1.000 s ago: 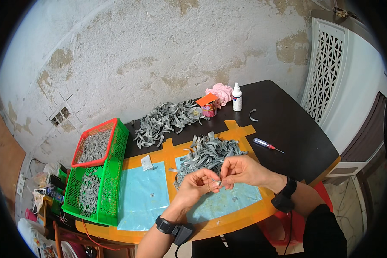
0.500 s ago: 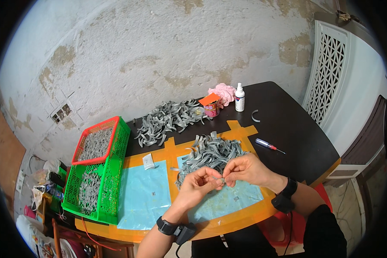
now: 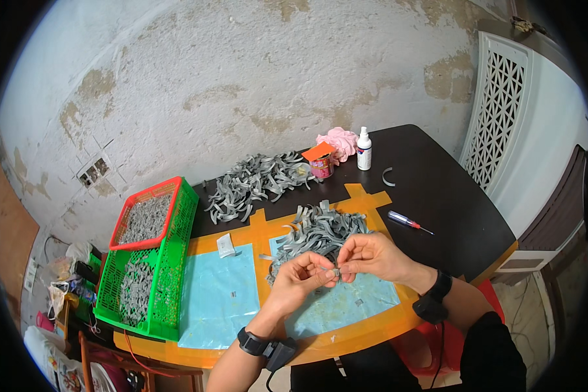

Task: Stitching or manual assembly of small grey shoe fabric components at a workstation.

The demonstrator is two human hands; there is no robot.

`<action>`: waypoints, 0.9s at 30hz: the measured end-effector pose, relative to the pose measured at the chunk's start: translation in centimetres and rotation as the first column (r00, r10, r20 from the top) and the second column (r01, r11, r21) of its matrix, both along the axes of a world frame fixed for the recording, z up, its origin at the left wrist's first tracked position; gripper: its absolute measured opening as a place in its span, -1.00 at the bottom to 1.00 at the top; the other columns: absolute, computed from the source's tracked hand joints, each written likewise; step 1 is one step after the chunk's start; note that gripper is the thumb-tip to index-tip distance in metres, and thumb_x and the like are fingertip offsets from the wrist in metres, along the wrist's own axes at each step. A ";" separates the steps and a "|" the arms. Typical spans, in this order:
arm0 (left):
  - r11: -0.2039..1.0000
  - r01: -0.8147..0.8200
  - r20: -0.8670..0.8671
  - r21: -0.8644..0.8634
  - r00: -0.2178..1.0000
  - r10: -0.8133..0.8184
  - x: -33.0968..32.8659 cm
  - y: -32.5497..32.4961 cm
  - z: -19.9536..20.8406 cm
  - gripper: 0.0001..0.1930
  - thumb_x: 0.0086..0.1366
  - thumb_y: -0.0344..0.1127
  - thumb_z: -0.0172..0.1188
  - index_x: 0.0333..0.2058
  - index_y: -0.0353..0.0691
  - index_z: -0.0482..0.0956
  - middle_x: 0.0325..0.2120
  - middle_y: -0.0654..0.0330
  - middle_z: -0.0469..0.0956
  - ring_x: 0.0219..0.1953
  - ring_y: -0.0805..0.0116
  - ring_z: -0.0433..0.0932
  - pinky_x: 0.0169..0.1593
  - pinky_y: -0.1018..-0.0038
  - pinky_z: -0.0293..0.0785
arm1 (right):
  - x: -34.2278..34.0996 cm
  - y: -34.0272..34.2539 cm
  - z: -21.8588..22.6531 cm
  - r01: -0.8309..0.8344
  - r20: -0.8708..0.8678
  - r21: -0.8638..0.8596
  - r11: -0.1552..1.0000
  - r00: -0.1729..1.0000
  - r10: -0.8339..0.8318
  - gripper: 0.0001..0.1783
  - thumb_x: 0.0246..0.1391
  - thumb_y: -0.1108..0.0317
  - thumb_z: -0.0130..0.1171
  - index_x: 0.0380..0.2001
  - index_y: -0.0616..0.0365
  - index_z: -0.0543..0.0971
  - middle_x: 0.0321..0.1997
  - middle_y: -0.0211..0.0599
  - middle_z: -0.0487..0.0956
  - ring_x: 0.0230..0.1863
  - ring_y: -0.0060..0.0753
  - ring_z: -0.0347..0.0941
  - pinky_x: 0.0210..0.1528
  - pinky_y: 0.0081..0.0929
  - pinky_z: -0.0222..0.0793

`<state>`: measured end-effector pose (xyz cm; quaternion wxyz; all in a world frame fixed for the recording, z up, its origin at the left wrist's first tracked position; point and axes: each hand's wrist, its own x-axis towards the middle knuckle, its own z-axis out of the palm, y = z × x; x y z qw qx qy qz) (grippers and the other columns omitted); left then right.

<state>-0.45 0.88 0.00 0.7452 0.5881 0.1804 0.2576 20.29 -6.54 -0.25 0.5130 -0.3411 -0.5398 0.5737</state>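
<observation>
My left hand and my right hand meet fingertip to fingertip over the front of the table. Between their pinched fingers is a small grey piece, mostly covered, so its exact kind does not show. Just beyond the hands lies a heap of curved grey strips, partly hidden by them. Under both hands a light blue sheet is fixed down with orange tape.
At left, a red basket sits on green crates, all holding small grey pieces. Another strip pile lies farther back. Beyond are a can, pink cloth and white spray bottle; a screwdriver lies right.
Both hands keep the small grey piece pinched between them, and the fingers have shifted only slightly. The piles and baskets stay as they were.
</observation>
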 end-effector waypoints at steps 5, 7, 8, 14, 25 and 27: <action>1.000 -0.012 -0.012 -0.029 1.000 0.012 0.1 0.0 0.1 -0.91 0.24 -0.50 0.20 -0.27 -0.28 0.51 -0.37 0.22 0.59 -0.32 0.48 0.58 -0.18 0.57 0.52 | -0.7 0.0 -0.3 0.022 -0.014 0.037 0.999 1.000 -0.021 -0.88 0.15 0.52 0.13 -0.25 0.26 0.44 -0.34 -0.34 0.51 -0.33 -0.57 0.48 -0.23 -0.57 0.45; 0.999 -0.016 -0.019 -0.046 1.000 0.015 0.1 0.0 0.1 -0.91 0.25 -0.49 0.19 -0.27 -0.28 0.51 -0.37 0.22 0.59 -0.32 0.48 0.58 -0.18 0.58 0.52 | -0.8 -0.1 -0.6 0.023 -0.036 0.035 0.999 0.999 -0.022 -0.88 0.15 0.52 0.13 -0.24 0.26 0.44 -0.34 -0.35 0.51 -0.32 -0.57 0.47 -0.22 -0.58 0.43; 0.998 -0.014 -0.018 -0.056 1.000 0.013 0.1 0.0 0.2 -0.91 0.25 -0.48 0.19 -0.27 -0.27 0.51 -0.37 0.22 0.59 -0.32 0.48 0.58 -0.18 0.58 0.52 | -0.9 -0.1 -0.6 0.025 -0.059 0.032 0.999 0.998 -0.023 -0.88 0.16 0.51 0.12 -0.23 0.26 0.44 -0.33 -0.36 0.51 -0.31 -0.58 0.46 -0.22 -0.58 0.42; 0.993 -0.049 -0.031 -0.111 0.998 0.046 0.1 -0.2 0.5 -0.92 0.26 -0.48 0.18 -0.27 -0.27 0.51 -0.37 0.22 0.59 -0.32 0.49 0.58 -0.19 0.60 0.52 | -1.1 -0.1 -0.4 0.031 -0.061 0.052 0.998 0.998 -0.028 -0.88 0.16 0.52 0.12 -0.23 0.25 0.44 -0.33 -0.36 0.52 -0.31 -0.59 0.47 -0.22 -0.60 0.42; 0.998 -0.060 -0.022 -0.032 0.998 0.060 0.2 -0.1 -0.1 -0.94 0.27 -0.48 0.17 -0.28 -0.28 0.51 -0.38 0.23 0.59 -0.34 0.49 0.58 -0.19 0.59 0.52 | -1.3 -0.3 0.1 0.095 -0.035 0.034 0.995 0.995 -0.093 -0.87 0.13 0.54 0.14 -0.22 0.30 0.49 -0.34 -0.34 0.53 -0.32 -0.57 0.50 -0.23 -0.60 0.45; 0.998 -0.055 -0.029 -0.023 0.998 0.055 0.2 0.0 -0.2 -0.94 0.27 -0.48 0.17 -0.28 -0.28 0.50 -0.38 0.23 0.59 -0.34 0.49 0.58 -0.19 0.58 0.52 | -1.3 -0.3 0.1 0.107 -0.013 0.032 0.994 0.994 -0.107 -0.88 0.13 0.55 0.14 -0.24 0.31 0.52 -0.33 -0.34 0.54 -0.32 -0.56 0.51 -0.23 -0.59 0.46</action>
